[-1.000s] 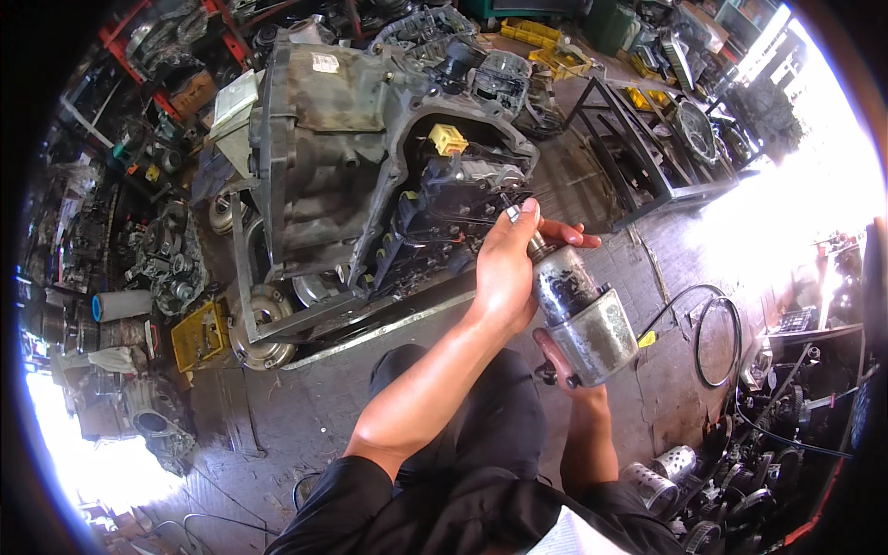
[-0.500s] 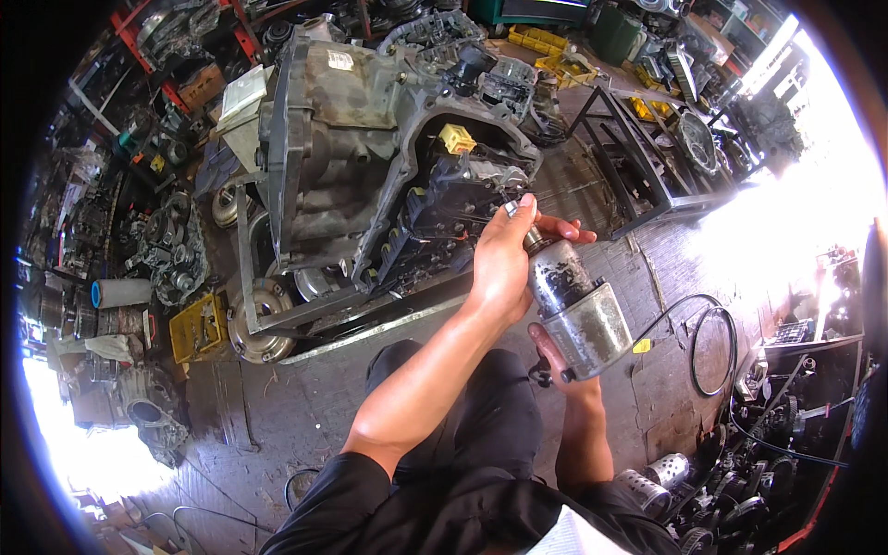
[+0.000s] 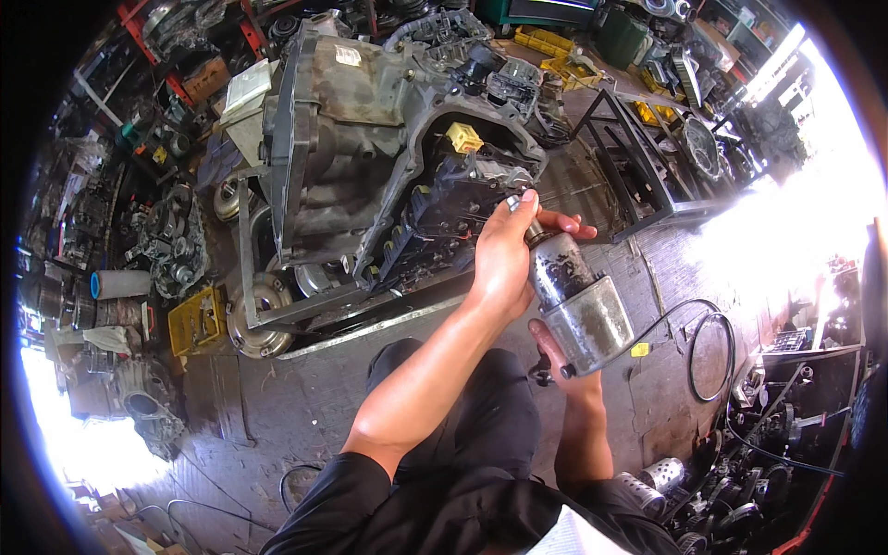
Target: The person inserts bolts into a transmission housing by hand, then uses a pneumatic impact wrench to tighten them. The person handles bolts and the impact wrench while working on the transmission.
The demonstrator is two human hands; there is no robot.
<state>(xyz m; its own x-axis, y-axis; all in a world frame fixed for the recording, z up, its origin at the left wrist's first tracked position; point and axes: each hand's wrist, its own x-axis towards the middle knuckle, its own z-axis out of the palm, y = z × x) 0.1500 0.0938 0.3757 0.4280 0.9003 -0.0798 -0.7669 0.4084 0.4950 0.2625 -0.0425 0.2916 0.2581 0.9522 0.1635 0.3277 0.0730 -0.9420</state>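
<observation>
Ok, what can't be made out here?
Head view, now:
Right hand: most fingers hidden behind the power tool it holds.
Tool's front end: partly covered by the left hand.
White label on the big casing: print too small.
Metal parts at lower right: some cut off by the lower edge.

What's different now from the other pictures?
Only a little! The whole view shifted, so the big metal case and its yellow plug sit slightly farther right in the picture. The power tool barely shifted. Nothing was picked up or let go: the left hand still holds the tool's front, and the right hand still holds it farther back.
</observation>
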